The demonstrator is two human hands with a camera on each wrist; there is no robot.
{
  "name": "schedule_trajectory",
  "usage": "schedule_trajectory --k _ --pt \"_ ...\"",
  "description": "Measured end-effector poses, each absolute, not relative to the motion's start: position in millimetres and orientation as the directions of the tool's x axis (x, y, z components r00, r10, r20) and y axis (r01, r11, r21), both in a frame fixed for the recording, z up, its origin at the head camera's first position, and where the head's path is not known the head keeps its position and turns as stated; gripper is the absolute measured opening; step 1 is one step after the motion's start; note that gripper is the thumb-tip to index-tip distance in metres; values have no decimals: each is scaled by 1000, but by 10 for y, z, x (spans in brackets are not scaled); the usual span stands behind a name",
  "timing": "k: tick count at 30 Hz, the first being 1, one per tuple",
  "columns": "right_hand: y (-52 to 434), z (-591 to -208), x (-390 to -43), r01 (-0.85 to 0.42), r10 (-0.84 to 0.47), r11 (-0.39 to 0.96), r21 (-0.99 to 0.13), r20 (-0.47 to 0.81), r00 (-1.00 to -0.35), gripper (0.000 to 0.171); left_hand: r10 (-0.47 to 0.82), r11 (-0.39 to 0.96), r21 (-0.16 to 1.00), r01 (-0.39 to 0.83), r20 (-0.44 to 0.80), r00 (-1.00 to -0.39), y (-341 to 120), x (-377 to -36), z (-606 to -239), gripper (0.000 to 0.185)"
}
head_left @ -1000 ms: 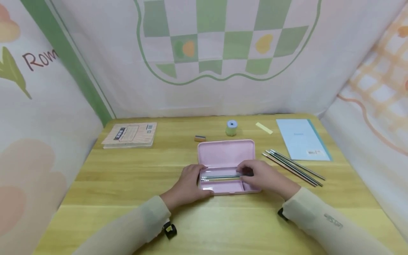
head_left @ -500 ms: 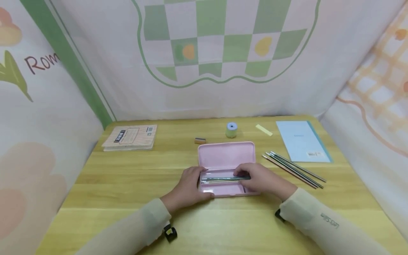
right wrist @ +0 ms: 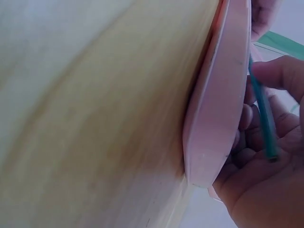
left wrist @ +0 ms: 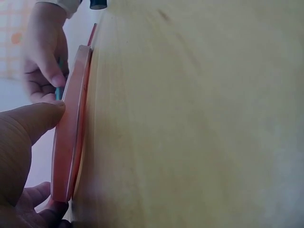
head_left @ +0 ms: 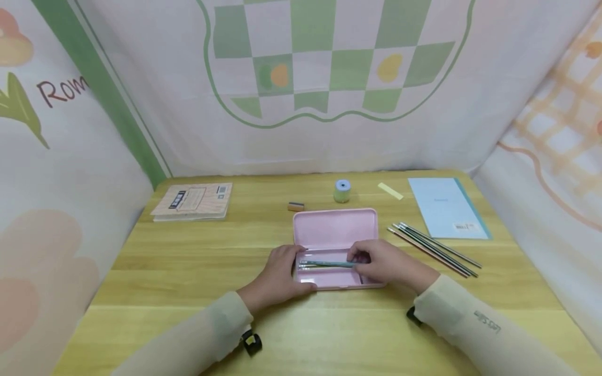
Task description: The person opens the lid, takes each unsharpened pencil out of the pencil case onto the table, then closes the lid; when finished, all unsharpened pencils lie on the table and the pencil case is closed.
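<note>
Forearms in pale sleeves reach in from below, and we see the left hand [head_left: 282, 271] curled round the left end of the open pink pencil case [head_left: 336, 230], thumb on its rim, while the right hand [head_left: 385, 262] pinches a teal pencil [head_left: 326, 263] lying lengthwise over the tray. Our right wrist view shows that pencil crossing the fingers (the head view hides this). Around them: wooden table [head_left: 188, 261], printed cloth walls, blue notebook [head_left: 444, 206], loose pencils [head_left: 432, 248].

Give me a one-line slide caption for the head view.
Right hand pinches a teal pencil over the open pink pencil case while the left hand grips its end.
</note>
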State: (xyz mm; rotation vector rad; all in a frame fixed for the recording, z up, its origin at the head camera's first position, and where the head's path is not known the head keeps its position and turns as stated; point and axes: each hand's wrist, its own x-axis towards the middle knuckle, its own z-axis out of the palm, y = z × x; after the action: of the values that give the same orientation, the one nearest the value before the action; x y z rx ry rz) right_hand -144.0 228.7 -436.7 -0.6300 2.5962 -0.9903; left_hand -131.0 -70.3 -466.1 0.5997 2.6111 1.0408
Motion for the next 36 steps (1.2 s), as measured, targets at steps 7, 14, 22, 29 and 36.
schedule_trajectory --k 7,14,22,29,36 --pt "2344 -4373 -1431 -254 -458 644 -722 -97 -884 16 472 655 700 285 -84 -878 -701 -1318 -4681 96" --pt "2420 -4383 -1421 -250 -395 643 -724 -33 -918 14 475 658 695 290 -84 -876 -701 -1316 -4688 94" --pt "2574 -4308 -1401 -278 -360 609 -743 53 -932 14 480 660 689 298 -82 -874 -707 -1315 -4673 94" --pt "2812 -4096 -1343 -223 -285 624 -749 47 -957 10 480 660 689 298 -82 -873 -708 -1322 -4690 95" --pt "3089 -3941 -1315 -219 -222 616 -757 101 -970 10 484 663 681 312 -73 -872 -715 -1325 -4692 96"
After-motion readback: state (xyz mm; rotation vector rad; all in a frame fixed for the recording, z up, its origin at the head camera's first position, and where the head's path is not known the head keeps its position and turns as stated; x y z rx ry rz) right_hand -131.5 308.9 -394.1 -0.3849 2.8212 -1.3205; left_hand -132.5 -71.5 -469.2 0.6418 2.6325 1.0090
